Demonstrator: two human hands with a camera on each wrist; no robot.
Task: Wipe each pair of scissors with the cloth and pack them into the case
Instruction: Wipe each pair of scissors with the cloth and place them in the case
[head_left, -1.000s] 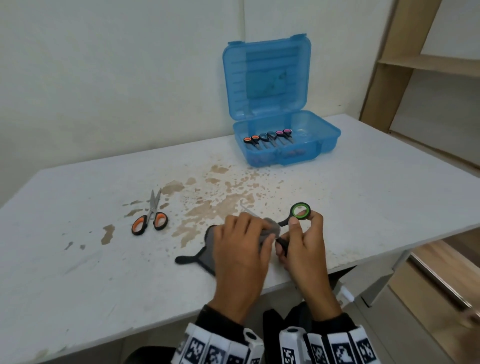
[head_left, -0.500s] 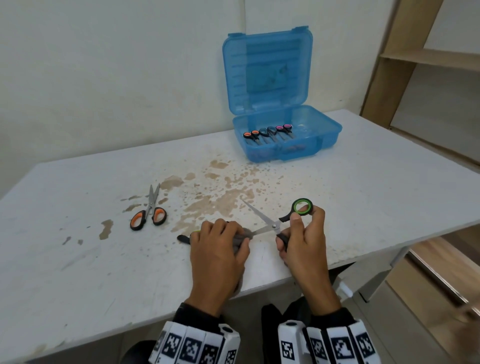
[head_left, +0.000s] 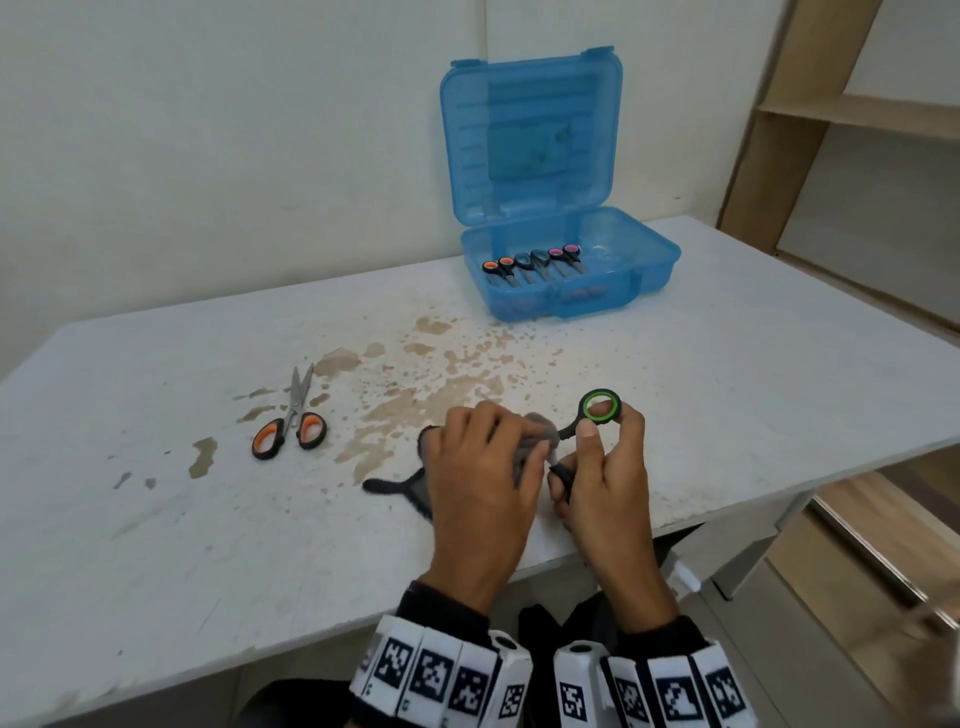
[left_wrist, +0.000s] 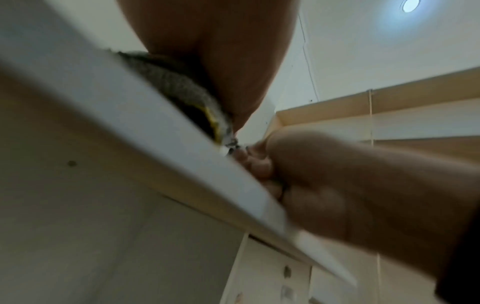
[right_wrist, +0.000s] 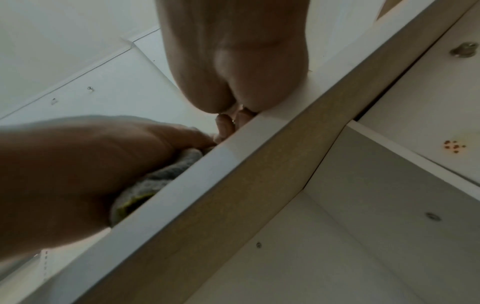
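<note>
The orange-handled scissors (head_left: 291, 423) lie unwiped at the bench's (head_left: 156, 545) left. The left hand (head_left: 480, 483) has its grip clamped on the cloth (head_left: 415, 486) around the blades, so a hard pull could nick fingers. The right hand (head_left: 605, 475) pinches the green-handled scissors (head_left: 597, 408); 3 pairs sit in the case (head_left: 649, 262)

Counter (head_left: 727, 364): we note white top, brown stains at centre.
Shelving (head_left: 852, 111): we record wooden unit, far right, beside the wall.
</note>
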